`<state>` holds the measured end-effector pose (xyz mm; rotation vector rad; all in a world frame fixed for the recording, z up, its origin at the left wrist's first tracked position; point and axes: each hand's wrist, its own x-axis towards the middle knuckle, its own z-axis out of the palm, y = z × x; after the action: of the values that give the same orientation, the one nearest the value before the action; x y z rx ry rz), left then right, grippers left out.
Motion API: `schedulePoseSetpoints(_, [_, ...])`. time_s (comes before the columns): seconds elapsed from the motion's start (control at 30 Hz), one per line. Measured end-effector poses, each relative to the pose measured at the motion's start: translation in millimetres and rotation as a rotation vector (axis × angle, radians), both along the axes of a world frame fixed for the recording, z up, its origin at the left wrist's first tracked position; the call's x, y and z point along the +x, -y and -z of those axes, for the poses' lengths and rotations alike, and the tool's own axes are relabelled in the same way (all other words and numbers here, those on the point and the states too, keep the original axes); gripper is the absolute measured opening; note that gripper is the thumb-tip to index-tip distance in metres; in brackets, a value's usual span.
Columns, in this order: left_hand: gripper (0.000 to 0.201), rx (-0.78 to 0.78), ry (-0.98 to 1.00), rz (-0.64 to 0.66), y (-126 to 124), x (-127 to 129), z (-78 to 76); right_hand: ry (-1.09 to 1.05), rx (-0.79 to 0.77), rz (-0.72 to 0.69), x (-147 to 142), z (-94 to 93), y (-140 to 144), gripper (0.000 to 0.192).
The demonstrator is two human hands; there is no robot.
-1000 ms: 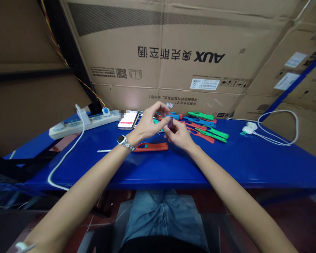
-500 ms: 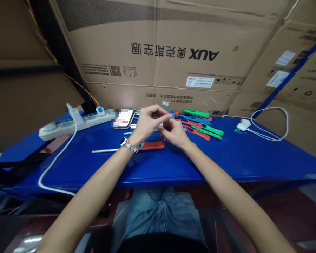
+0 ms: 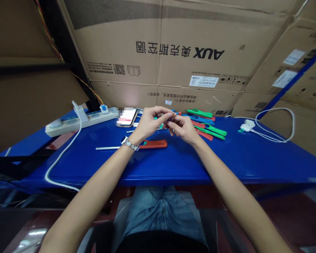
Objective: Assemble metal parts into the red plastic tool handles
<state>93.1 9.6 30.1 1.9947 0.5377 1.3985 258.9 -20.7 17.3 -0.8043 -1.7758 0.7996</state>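
My left hand (image 3: pixel 150 123) and my right hand (image 3: pixel 183 128) meet fingertip to fingertip just above the blue table (image 3: pixel 239 158). Both pinch a small part that the fingers almost wholly hide. A watch sits on my left wrist. Directly below the hands a red plastic handle (image 3: pixel 154 144) lies flat on the table. A thin metal rod (image 3: pixel 107 148) lies to its left. Behind my right hand is a pile of red, green and blue plastic handles (image 3: pixel 206 123).
A phone (image 3: pixel 127 117) with its screen lit lies behind my left hand, and a white power strip (image 3: pixel 76 123) with a trailing cable lies at far left. A white charger (image 3: pixel 249 123) with a looped cable is at far right. Large cardboard boxes (image 3: pixel 173 52) wall off the back.
The hands have stayed together over the red handle, and the fingers have closed more tightly around the small part. The view has shifted slightly.
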Motion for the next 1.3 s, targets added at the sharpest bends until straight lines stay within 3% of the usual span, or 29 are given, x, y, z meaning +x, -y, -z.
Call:
schedulePoseSetpoints(0.3, [0.020,0.049,0.048,-0.157,2.4,9.8,2.5,-0.027,-0.027,0.104,-7.3,9.8,-5.8,0.045])
schedulePoseSetpoints(0.43, [0.016,0.086,0.026,-0.094,0.0,8.0,2.9,-0.070,-0.051,0.108,-7.7,10.0,-5.4,0.045])
schedulePoseSetpoints(0.6, [0.021,0.060,-0.075,-0.008,-1.5,-1.1,-0.8,-0.054,-0.113,-0.048,0.0,-1.4,-0.3,0.043])
schedulePoseSetpoints(0.7, [0.025,0.076,-0.099,0.016,-2.1,-3.2,-0.5,-0.032,-0.098,-0.041,2.9,-5.0,-0.4,0.042])
schedulePoseSetpoints(0.93, [0.021,0.027,0.065,-0.147,-0.9,8.3,4.5,-0.085,-0.121,0.067,-4.6,4.7,-7.9,0.048])
schedulePoseSetpoints(1.07, [0.020,0.012,0.076,-0.063,-1.1,8.7,4.1,-0.159,-0.123,0.077,-8.1,5.6,-5.8,0.051])
schedulePoseSetpoints(1.3, [0.025,-0.002,-0.061,0.050,-5.0,-4.3,2.4,-0.051,-0.205,-0.112,3.8,-9.8,3.4,0.042])
